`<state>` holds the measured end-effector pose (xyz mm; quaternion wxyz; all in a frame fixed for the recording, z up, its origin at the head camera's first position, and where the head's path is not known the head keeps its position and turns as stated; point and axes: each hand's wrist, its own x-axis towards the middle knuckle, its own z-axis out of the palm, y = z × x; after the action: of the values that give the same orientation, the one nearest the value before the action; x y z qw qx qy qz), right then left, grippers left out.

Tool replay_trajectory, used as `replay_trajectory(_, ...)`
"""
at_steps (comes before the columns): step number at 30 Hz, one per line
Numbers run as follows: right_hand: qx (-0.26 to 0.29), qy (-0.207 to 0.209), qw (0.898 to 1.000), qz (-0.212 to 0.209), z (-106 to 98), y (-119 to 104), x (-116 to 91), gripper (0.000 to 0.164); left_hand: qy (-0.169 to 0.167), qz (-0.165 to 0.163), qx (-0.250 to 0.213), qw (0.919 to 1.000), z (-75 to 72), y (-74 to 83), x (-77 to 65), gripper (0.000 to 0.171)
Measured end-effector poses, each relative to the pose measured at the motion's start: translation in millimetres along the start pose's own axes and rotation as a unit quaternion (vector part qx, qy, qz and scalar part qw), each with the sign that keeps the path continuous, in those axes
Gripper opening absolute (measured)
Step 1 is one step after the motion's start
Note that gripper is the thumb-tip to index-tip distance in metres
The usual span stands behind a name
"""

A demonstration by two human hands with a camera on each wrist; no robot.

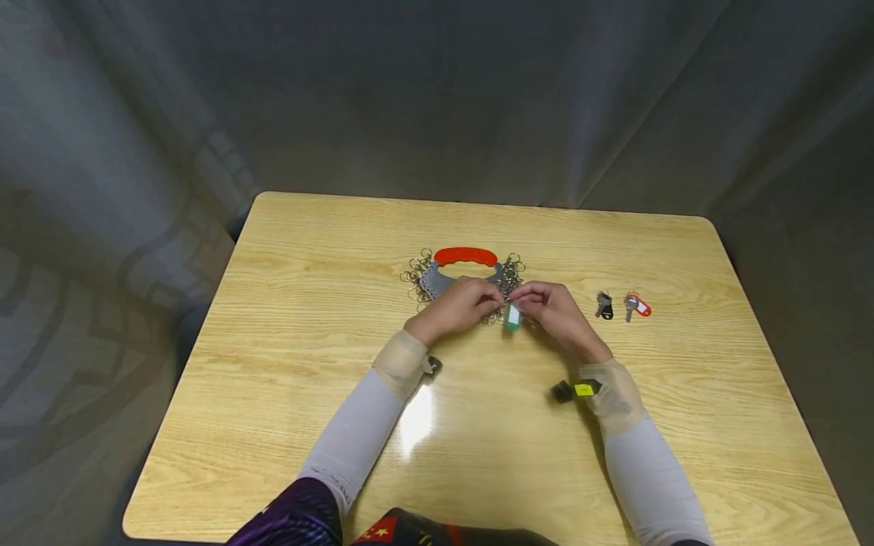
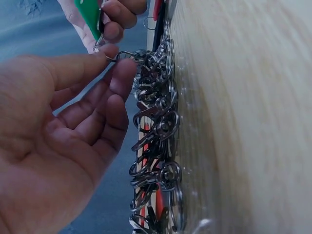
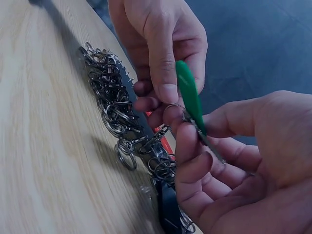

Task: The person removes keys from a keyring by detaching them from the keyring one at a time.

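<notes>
- Left hand (image 1: 460, 303): thin steel ring (image 3: 174, 105) pinched.
- Right hand (image 1: 558, 312): green plastic tag (image 3: 190, 95) and metal key (image 3: 212, 147) gripped, near holder.
- Judged best: ring held steady, tag kept untwisted.
- Red-handled grey metal holder (image 1: 466, 256): clustered steel rings (image 3: 109, 100) borne.
- Pale wooden surface (image 1: 307, 303): black tag (image 1: 608, 312), red tag (image 1: 643, 308), keyed, laid rightward.

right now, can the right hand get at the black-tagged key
Probably yes: the black-tagged key lies to the right of the right hand, with nothing visible between them. That hand holds the green tag, though, so it would likely have to release that first.
</notes>
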<state>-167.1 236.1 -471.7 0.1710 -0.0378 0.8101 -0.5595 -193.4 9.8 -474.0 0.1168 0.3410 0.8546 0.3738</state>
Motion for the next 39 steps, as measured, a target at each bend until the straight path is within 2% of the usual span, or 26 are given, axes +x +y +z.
replay_trajectory(11, 0.088, 0.015, 0.996, 0.016, 2.9, 0.9, 1.6, 0.024, -0.012, 0.004, -0.01, 0.9999, -1.0, -0.1, -0.7, 0.016)
replay_trajectory(18, 0.101, 0.004, 0.995, 0.006, 4.4, 3.0, 1.4, 0.025, -0.013, -0.001, -0.005, 0.9999, -1.5, 2.2, -0.6, 0.017)
replay_trajectory(25, 0.133, 0.015, 0.991, 0.007, 6.1, 2.1, 2.3, 0.025, -0.006, 0.007, 0.004, 0.9999, -1.4, 2.1, 0.2, 0.017)
replay_trajectory(39, 0.149, 0.023, 0.989, 0.009, 5.5, 1.3, 3.1, 0.025, 0.0, 0.022, 0.039, 0.999, -1.2, 4.9, 0.0, 0.015)
